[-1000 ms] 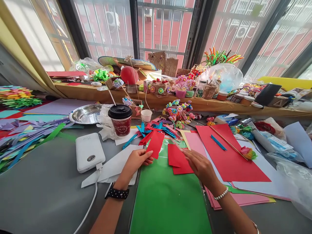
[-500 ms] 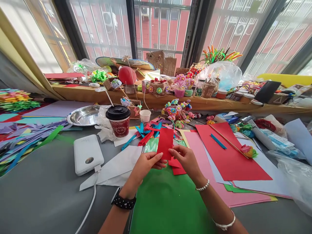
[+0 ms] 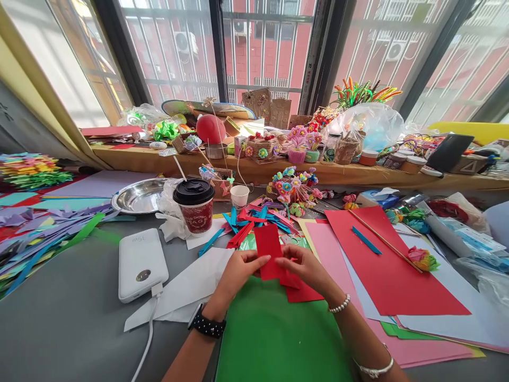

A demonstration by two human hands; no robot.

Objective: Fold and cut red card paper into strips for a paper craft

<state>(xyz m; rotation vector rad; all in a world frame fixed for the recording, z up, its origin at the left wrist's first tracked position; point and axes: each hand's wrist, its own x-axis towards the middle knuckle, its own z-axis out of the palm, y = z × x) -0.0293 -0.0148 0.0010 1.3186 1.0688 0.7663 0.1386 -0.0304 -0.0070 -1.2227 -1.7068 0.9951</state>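
Note:
A small red paper rectangle [image 3: 268, 244] stands upright between my two hands, above the far end of the green mat [image 3: 278, 334]. My left hand [image 3: 242, 270] pinches its left edge, thumb in front and fingers behind. At its right edge my right hand [image 3: 300, 265] grips it between thumb and fingers. More red paper pieces [image 3: 300, 292] lie under and beside my right hand. Just beyond the held paper is a heap of folded blue strips [image 3: 262, 215] and red strips [image 3: 240, 234].
Left of the mat are a white power bank [image 3: 143, 265] with a cable, white paper [image 3: 191, 286] and a lidded cup [image 3: 194, 207]. To the right lie a large red sheet [image 3: 393, 265], a stick with a paper flower [image 3: 423, 259] and pink paper [image 3: 326, 249]. Behind stands a paper cup [image 3: 239, 197].
Both hands and the red paper sit slightly lower in view, and the paper now tilts a little to the left. The whole view has shifted slightly. Both hands still hold the paper.

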